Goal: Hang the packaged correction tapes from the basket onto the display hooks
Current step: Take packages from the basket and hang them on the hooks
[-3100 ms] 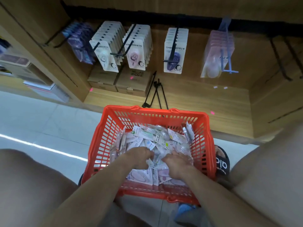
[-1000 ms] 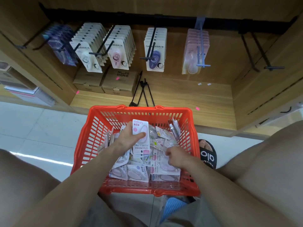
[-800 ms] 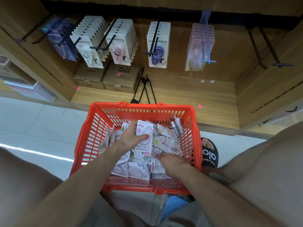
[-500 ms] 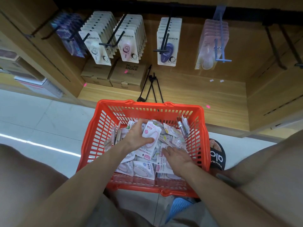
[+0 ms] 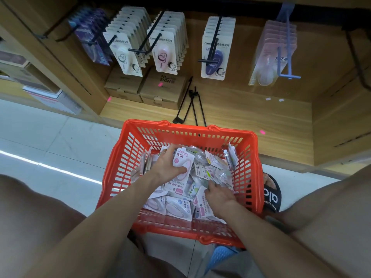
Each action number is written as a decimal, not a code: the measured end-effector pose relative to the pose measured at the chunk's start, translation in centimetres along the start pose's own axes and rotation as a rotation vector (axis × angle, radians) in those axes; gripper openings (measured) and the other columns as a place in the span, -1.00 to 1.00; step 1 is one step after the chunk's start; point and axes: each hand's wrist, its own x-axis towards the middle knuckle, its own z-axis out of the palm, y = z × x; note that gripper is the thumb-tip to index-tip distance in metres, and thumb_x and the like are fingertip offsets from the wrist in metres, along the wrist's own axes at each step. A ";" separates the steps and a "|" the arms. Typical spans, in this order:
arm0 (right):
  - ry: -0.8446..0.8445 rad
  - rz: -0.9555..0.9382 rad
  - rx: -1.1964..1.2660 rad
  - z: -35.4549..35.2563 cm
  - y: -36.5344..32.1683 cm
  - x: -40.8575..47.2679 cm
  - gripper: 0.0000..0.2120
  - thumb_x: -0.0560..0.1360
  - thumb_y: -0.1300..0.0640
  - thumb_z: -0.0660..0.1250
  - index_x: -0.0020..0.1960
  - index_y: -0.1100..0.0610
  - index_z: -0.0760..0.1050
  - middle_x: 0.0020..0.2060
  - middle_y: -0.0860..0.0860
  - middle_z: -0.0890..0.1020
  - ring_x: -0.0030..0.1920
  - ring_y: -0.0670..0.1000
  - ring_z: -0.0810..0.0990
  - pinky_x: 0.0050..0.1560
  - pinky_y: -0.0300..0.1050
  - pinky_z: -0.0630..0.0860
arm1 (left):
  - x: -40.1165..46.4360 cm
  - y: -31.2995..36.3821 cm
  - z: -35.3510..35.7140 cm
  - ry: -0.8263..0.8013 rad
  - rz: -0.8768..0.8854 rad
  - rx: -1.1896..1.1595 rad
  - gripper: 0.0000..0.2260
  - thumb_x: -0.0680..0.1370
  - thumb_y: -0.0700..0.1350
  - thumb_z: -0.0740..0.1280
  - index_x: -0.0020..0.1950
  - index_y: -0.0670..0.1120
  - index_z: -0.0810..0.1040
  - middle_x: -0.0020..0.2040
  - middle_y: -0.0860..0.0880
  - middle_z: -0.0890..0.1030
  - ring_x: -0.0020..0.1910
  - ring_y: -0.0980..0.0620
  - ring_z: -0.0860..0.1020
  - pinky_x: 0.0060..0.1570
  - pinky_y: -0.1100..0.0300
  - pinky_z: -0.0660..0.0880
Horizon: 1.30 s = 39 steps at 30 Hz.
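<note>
Bare forearms, ring (image 5: 164, 151) on a left finger, black slide sandal (image 5: 271, 194) with white lettering

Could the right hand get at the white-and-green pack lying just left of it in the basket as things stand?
Probably yes: the white-and-green pack lies atop the pile, uncovered, beside the right hand, which is already down among the packs in the basket.

Red slatted basket (image 5: 128, 157) on floor, heaped with packaged correction tapes (image 5: 178, 205); one pink-and-white pack (image 5: 183, 160) tilted above heap. Display hooks (image 5: 210, 55) at 12 o'clock, partly stocked.
</note>
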 end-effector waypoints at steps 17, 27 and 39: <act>-0.104 0.114 0.833 -1.8 0.7 0.0 -0.38 0.47 0.10 0.52 0.48 0.06 0.42 0.29 0.07 0.60 0.27 0.09 0.60 0.22 -0.12 0.55 | 1.5 2.5 -3.1 0.003 0.011 -0.223 -0.45 0.46 -0.16 0.53 0.20 0.38 0.41 0.17 0.02 0.61 0.10 0.12 0.62 -0.07 0.27 0.47; 0.174 0.156 1.678 -12.6 6.0 -4.8 -0.77 0.38 0.21 0.52 0.02 0.03 0.72 -0.13 -0.06 0.77 -0.25 -0.09 0.61 -0.40 -0.20 0.31 | 0.7 7.9 -8.8 0.081 0.236 -0.320 -0.44 0.47 -0.27 0.53 0.25 0.32 0.54 0.10 0.22 0.68 0.11 0.25 0.63 0.00 0.41 0.52; 0.462 -0.206 1.837 -18.6 7.6 -15.3 -0.70 0.35 0.09 0.50 0.09 0.01 0.72 -0.08 0.02 0.74 -0.19 -0.05 0.64 -0.36 -0.17 0.35 | -5.9 15.2 -10.7 0.172 0.289 -0.754 -0.61 0.39 -0.12 0.50 0.19 0.06 0.56 0.02 -0.11 0.74 -0.08 -0.17 0.74 -0.24 0.04 0.64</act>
